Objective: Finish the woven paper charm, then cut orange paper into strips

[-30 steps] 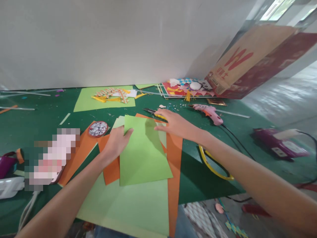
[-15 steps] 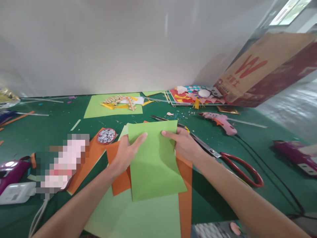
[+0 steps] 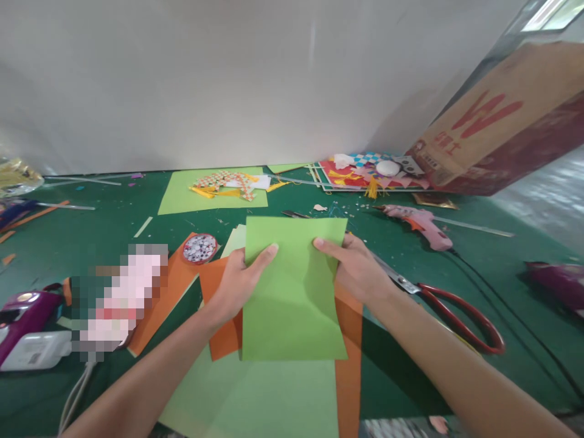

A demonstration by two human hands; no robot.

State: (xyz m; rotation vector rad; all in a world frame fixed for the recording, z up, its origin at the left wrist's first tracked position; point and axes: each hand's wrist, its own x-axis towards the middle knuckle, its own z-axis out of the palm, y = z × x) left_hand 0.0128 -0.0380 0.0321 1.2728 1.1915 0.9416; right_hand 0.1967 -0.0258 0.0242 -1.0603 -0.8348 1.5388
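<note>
Left hand [image 3: 237, 280] and right hand [image 3: 360, 264] gripping green sheet [image 3: 294, 292] by its sides, thumbs on top, other fingers hiding behind. Sheet covering part of pale green paper [image 3: 269, 395]. Right forearm partly hiding red-handled scissors [image 3: 460, 298]. Pixelation blurring pink object [image 3: 121, 298]. Frame edge cutting off paper bag [image 3: 502, 121].

the left hand [image 3: 239, 278] and right hand [image 3: 362, 267] are bare, and so are the left forearm [image 3: 157, 359] and right forearm [image 3: 449, 359], as far as they show. both forearms are slim and smooth in outline, tapering to narrow wrists. the left thumb [image 3: 264, 258] and right thumb [image 3: 327, 247] are slender with rounded tips, a small, pale nail showing on each. the other fingers are partly hidden.
</note>
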